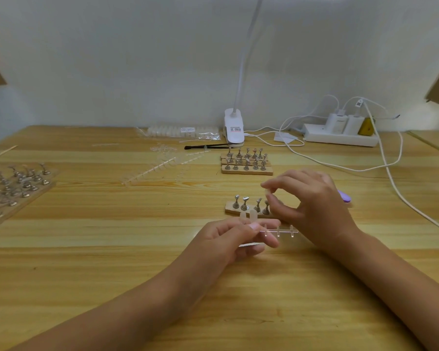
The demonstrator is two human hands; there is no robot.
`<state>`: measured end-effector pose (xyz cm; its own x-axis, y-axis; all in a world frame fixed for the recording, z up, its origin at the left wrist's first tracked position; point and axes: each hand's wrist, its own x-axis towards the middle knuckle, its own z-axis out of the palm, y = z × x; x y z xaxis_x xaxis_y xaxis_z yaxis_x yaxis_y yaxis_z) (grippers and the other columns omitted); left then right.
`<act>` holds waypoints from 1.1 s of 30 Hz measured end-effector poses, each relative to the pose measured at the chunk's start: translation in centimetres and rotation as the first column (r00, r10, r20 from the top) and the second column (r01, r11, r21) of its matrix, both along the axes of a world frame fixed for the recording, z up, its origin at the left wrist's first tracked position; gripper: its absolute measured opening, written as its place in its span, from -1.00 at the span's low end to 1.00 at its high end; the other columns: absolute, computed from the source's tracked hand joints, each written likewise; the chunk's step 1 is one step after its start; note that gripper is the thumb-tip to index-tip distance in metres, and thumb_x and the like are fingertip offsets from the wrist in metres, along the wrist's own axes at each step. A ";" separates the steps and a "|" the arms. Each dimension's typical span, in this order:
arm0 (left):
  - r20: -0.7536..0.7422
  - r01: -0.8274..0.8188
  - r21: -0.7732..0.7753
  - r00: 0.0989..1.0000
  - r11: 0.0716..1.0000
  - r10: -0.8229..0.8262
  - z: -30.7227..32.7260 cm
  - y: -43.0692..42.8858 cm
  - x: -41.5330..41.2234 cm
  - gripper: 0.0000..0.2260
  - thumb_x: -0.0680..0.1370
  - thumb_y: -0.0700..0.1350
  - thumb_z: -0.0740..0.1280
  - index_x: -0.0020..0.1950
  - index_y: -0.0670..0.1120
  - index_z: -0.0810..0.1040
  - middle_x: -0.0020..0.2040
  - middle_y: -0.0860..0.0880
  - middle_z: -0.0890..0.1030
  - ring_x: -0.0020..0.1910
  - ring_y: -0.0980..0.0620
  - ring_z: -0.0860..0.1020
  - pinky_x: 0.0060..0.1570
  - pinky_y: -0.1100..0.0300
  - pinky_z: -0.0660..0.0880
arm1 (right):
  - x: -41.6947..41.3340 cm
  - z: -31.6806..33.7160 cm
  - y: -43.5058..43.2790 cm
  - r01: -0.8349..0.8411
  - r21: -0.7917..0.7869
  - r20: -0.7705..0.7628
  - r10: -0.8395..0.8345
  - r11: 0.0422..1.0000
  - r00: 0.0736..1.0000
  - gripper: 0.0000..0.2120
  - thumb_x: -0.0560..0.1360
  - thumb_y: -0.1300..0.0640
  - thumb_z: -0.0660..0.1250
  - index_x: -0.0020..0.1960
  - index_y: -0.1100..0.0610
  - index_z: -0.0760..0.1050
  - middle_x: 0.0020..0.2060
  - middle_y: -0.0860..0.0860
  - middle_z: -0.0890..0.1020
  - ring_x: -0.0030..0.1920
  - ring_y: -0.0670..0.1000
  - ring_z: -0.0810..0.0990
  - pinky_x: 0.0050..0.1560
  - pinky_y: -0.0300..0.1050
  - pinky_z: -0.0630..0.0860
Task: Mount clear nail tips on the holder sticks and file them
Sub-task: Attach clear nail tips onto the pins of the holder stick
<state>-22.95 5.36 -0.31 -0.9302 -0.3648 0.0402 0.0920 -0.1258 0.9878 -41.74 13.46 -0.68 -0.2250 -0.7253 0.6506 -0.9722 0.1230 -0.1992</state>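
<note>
My left hand (235, 239) grips a clear plastic strip of nail tips (279, 231); a few tips stick up from it by my fingers and its bare end points right. My right hand (312, 201) pinches a single clear nail tip (267, 193) between thumb and forefinger, just above a small wooden base (229, 208) carrying several metal holder sticks (244, 203). The right end of that base is hidden behind my right hand. A purple nail file (344, 196) pokes out behind my right hand.
More wooden bases with metal sticks (246, 162) stand farther back. A clear tray of sticks (15, 188) lies at the left edge. Loose tip strips (160, 165), bagged tips (183, 133), a black brush (208, 147), a clip lamp (233, 130), a power strip (340, 134) and cables (390, 173) fill the back.
</note>
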 end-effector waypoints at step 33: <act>0.062 0.055 -0.050 0.997 0.997 -0.052 -0.2 -0.3 0.0 -0.71 0.57 -0.04 0.21 -0.10 -0.03 0.73 -0.05 0.03 0.71 -0.01 0.11 0.61 0.03 0.30 0.51 | 0.6 -1.0 -0.9 -0.037 0.046 0.181 0.029 0.998 0.983 -0.90 0.45 0.02 0.45 -0.07 0.01 0.66 -0.03 -0.14 0.62 0.14 -0.04 0.48 0.26 0.29 0.31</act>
<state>-22.94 5.04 -0.51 -0.9498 -0.3130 0.0007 0.0263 -0.0776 0.9966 -41.19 12.53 -1.71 -0.3106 -0.7641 0.5654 -0.9247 0.1052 -0.3659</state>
